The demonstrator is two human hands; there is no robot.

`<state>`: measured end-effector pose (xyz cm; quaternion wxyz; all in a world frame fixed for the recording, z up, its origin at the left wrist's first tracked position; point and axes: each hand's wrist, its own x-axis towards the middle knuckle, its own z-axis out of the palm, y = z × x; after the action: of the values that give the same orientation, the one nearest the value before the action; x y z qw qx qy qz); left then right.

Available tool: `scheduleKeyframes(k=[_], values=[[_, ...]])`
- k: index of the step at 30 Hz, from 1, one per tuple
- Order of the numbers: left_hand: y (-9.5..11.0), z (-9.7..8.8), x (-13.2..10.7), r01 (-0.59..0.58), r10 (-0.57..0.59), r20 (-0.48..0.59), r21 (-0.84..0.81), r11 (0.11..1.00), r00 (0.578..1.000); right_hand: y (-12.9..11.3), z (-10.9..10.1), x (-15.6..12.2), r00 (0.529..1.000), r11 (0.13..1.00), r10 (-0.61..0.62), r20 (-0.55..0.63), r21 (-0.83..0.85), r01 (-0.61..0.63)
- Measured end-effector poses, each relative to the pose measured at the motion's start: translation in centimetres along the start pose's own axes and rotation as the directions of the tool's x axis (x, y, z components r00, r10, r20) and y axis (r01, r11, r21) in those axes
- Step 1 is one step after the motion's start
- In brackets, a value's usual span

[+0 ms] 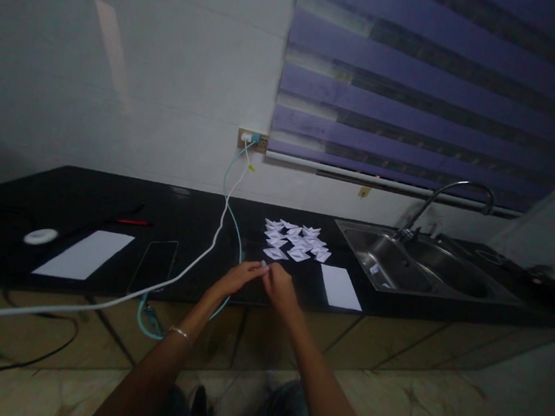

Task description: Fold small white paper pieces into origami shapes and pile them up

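Note:
A small piece of white paper (264,264) shows between my fingertips above the front part of the black counter. My left hand (242,276) pinches it from the left, and my right hand (279,284) has its fingers closed on it from the right. Most of the paper is hidden by the fingers, so its exact shape cannot be made out. Just beyond my hands stand several folded white paper boats (298,240) in close rows. To the right of my right hand lies a white paper stack or sheet (341,287).
At the right is a steel double sink (386,260) with a tall faucet (428,202). Leftward on the counter (196,215) lie a phone (155,264), white paper (86,254), a white roll (40,236) and a red pen-like item (130,221). A white cable (196,257) crosses in front.

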<state>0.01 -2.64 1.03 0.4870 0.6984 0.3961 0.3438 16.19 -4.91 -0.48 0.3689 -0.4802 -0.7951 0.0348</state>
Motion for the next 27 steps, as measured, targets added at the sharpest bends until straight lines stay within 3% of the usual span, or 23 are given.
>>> scheduleKeyframes(k=[5,12,16,19,24,27], values=[[0.1,-0.3,-0.7,-0.014,0.022,0.046,-0.185,0.983,0.999,-0.4,-0.3,0.1,1.000,0.998,-0.014,-0.020,0.055,0.015],[0.2,-0.8,-0.6,-0.099,0.099,-0.019,-0.330,0.939,0.995,-0.6,-0.9,0.5,0.999,0.935,0.017,-0.027,0.354,-0.006],[0.2,-0.8,-0.5,-0.107,0.094,-0.055,-0.338,0.935,0.994,0.8,-0.7,0.8,0.976,0.760,0.193,0.104,0.613,-0.216],[0.0,-0.6,-0.4,-0.120,0.119,-0.022,-0.306,0.945,0.993,1.6,-0.3,1.0,0.938,0.627,0.270,0.217,0.700,-0.343],[-0.7,-0.4,-0.2,-0.111,0.117,0.029,-0.165,0.980,0.993,1.7,-0.2,1.1,0.964,0.723,0.192,0.186,0.637,-0.267],[-0.9,-0.4,-0.3,-0.107,0.114,0.059,-0.108,0.988,0.992,1.6,-0.1,1.1,0.972,0.737,0.153,0.179,0.634,-0.233]])
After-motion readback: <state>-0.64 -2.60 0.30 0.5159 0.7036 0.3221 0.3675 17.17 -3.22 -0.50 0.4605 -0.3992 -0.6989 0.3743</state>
